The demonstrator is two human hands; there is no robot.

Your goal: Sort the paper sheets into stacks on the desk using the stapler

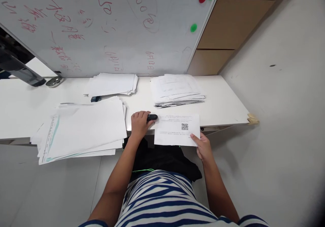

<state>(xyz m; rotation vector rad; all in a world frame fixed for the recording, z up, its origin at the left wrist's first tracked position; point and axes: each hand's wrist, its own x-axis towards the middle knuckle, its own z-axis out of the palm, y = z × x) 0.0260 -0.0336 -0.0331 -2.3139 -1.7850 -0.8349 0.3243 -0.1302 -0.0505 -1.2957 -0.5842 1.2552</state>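
My left hand (139, 122) is closed around a black stapler (152, 117), whose rounded end points right. That end meets the upper left corner of a white printed sheet (170, 129); whether it grips the paper I cannot tell. The sheet bears lines of text and a QR code and hangs partly over the table's front edge. My right hand (203, 146) pinches its lower right corner, thumb on top and fingers beneath. Left of my left hand lies a large stack of papers (88, 125), also overhanging the edge.
Two more paper stacks, a left one (113, 84) and a right one (176, 88), lie at the back of the white table (223, 105). A small dark object (95, 99) and a computer mouse (54, 81) are further left. Behind stands a whiteboard (167, 47), with cardboard boxes (215, 59) beside it.
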